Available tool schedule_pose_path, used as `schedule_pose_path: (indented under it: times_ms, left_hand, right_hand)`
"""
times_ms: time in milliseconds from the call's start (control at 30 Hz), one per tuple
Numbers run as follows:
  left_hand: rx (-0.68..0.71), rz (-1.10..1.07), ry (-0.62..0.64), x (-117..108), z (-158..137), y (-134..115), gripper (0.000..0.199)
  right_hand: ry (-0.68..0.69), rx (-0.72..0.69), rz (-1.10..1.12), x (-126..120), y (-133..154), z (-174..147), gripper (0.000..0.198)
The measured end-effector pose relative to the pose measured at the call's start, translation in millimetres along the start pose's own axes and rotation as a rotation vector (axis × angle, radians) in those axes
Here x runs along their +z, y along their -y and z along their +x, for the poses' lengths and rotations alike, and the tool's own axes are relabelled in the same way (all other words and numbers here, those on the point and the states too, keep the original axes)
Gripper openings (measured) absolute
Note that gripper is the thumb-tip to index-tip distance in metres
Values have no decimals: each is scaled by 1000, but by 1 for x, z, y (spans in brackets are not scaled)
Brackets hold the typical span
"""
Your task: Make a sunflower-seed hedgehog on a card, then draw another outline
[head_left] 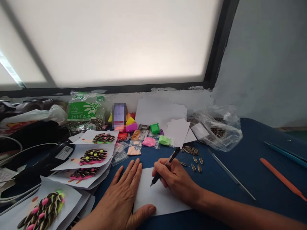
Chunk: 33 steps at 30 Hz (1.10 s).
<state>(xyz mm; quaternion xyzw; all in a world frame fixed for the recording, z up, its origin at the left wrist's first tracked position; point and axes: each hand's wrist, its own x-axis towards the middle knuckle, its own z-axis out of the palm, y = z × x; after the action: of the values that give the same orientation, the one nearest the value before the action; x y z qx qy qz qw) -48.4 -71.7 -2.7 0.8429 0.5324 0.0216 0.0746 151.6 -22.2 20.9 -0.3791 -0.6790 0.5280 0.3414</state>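
Observation:
A blank sheet of white paper (pixel 165 198) lies on the blue table in front of me. My left hand (pixel 127 191) rests flat along its left edge, fingers stretched out and the thumb on the sheet. In my right hand (pixel 175 179) I grip a black pen (pixel 165 167), its tip at or just over the upper middle of the paper. No mark shows on the sheet. Beyond the right hand lie several striped sunflower seeds (pixel 196 164). Left of my left hand are stacked paper sheets with seed-and-clay pictures (pixel 93 156) on them.
Small packets of coloured clay (pixel 150 141) lie behind the paper, near white sheets (pixel 177 131) and a clear bag of seeds (pixel 219 129). A green seed bag (pixel 83 110) stands back left. Tweezers or a thin metal tool (pixel 231 174) and an orange tool (pixel 280 177) lie right.

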Motion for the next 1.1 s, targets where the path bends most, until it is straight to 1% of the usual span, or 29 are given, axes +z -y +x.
schedule_pose_path:
  times_ms: [100, 200, 300, 333, 367, 400, 467, 567, 667, 800, 900, 1033, 1100]
  left_hand:
    - [18, 24, -26, 14, -1, 9, 91]
    - [21, 30, -15, 16, -1, 11, 91]
    - [14, -5, 4, 3, 1, 4, 88]
    - [-4, -22, 32, -4, 1, 0, 88]
    - [-35, -37, 79, -11, 2, -4, 89]
    - [-63, -48, 120, -18, 2, -8, 91]
    - [-93, -48, 172, -29, 3, -13, 93]
    - [-76, -40, 178, -35, 3, -15, 95]
    - [-76, -44, 165, -34, 3, -13, 95]
    - [-68, -50, 165, -29, 2, -9, 95]
    - [-57, -55, 139, -25, 2, -6, 94]
    - [-61, -41, 150, -25, 2, -6, 95]
    - [-62, -40, 157, -27, 3, -8, 96]
  right_hand:
    - [16, -9, -12, 0, -1, 0, 41]
    - [28, -7, -25, 0, 0, -1, 32]
    - [33, 0, -35, 0, 1, -2, 9]
    - [36, 3, -40, 0, 1, -3, 4]
    - [38, 8, -48, 0, 1, -3, 3]
    - [39, 9, -57, 1, 1, -2, 4]
    - [38, -6, -59, 1, 0, -2, 12]
    - [37, -29, -27, 1, -2, 0, 24]
    - [34, -1, -5, 1, -2, 0, 31]
    - [7, 27, 1, 0, -1, 1, 33]
    - [11, 29, 10, -1, 3, 0, 33]
    - [9, 24, 15, -1, 6, -1, 31]
    - [32, 33, 25, 0, 5, -1, 28]
